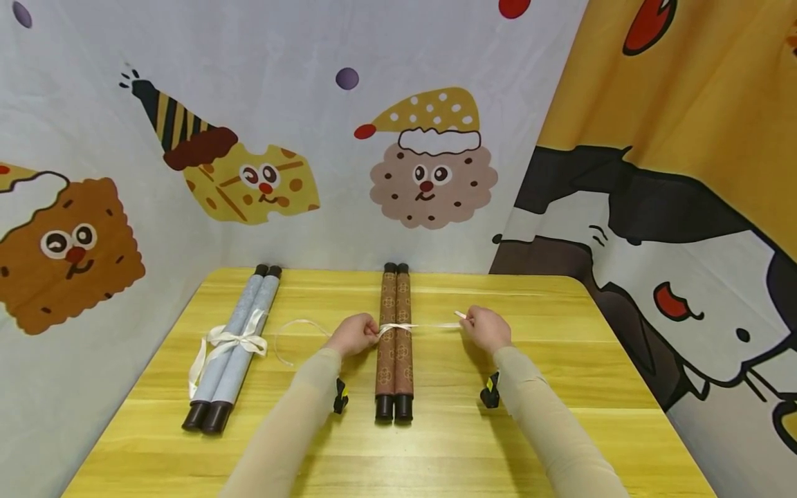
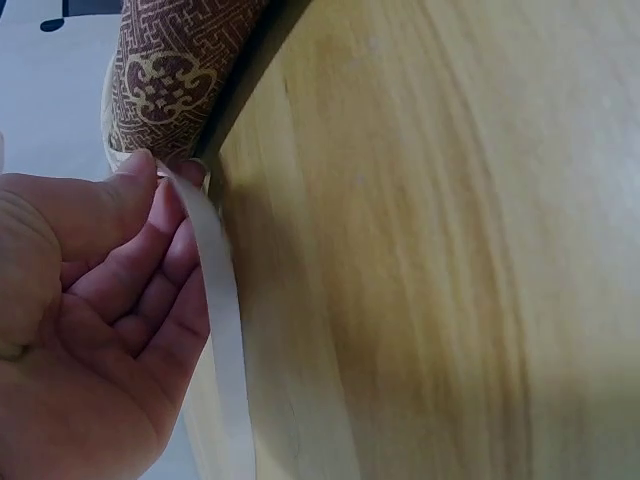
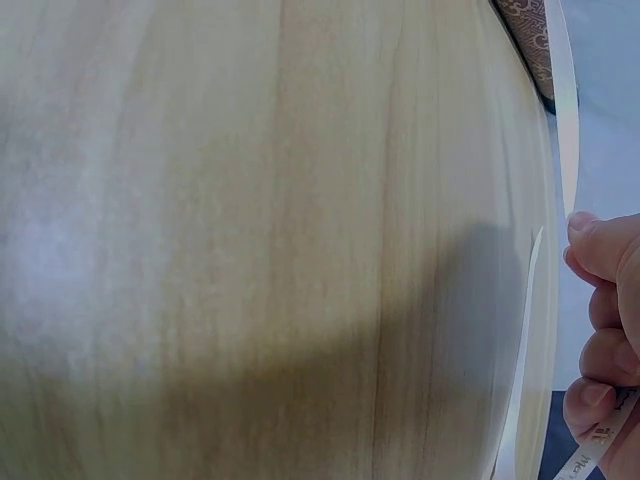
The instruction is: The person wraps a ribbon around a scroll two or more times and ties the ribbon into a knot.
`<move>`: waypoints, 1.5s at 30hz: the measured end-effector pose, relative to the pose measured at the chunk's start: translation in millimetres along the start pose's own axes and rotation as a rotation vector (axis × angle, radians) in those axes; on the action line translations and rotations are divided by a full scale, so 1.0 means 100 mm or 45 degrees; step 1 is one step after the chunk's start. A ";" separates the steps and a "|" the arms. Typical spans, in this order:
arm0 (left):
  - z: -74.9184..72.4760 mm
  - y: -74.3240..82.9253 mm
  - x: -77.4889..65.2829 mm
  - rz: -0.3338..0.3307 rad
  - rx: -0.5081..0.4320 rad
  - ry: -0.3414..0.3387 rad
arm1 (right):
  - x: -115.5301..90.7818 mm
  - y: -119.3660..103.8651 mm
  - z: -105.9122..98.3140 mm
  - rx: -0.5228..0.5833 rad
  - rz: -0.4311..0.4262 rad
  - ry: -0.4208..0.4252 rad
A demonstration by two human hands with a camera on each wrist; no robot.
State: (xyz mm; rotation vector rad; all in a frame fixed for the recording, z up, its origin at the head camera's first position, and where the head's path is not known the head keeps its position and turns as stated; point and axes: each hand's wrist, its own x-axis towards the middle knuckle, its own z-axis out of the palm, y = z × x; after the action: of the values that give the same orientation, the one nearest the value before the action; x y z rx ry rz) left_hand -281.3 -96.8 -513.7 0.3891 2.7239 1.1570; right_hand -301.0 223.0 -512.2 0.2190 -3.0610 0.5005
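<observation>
Two brown patterned scrolls point(image 1: 387, 366) with dark end knobs lie side by side on the table, a white ribbon point(image 1: 436, 325) wrapped across their middle. My left hand point(image 1: 353, 335) pinches the ribbon at the scrolls' left side; in the left wrist view, thumb and finger hold the ribbon point(image 2: 222, 290) right against the brown scroll point(image 2: 175, 85). Off to the right, my right hand point(image 1: 488, 329) grips the ribbon's other part, which runs taut from the scrolls. In the right wrist view that ribbon point(image 3: 566, 130) goes into the right hand's point(image 3: 610, 300) pinch, and a printed end pokes out below.
Left of the brown pair, two light-blue scrolls point(image 1: 233, 360) lie tied with a white bow point(image 1: 233, 339). A loose ribbon tail point(image 1: 279, 339) curls on the wooden table point(image 1: 535, 443) between the pairs. A cartoon-printed cloth point(image 1: 336, 249) hangs behind the table.
</observation>
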 end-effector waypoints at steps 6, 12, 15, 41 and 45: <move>0.01 -0.02 -0.01 -0.025 -0.028 -0.049 | 0.01 0.01 0.01 -0.008 0.008 0.012; -0.08 0.02 -0.06 -0.021 0.071 -0.111 | 0.00 0.00 0.01 -0.001 0.014 0.005; -0.14 0.03 -0.08 -0.030 0.070 -0.036 | -0.01 0.00 0.00 0.007 0.016 0.002; 0.15 0.15 0.00 -0.059 -0.508 0.579 | -0.05 0.00 0.02 0.005 -0.017 0.017; 0.17 0.15 0.00 -0.044 -0.515 0.584 | -0.06 0.00 0.04 0.005 -0.027 0.025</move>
State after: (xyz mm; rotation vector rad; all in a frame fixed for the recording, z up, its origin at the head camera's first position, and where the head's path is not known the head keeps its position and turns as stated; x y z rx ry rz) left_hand -274.4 -74.7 -514.6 0.0188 2.7184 1.9373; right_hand -295.3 222.3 -515.7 0.2445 -3.0359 0.5048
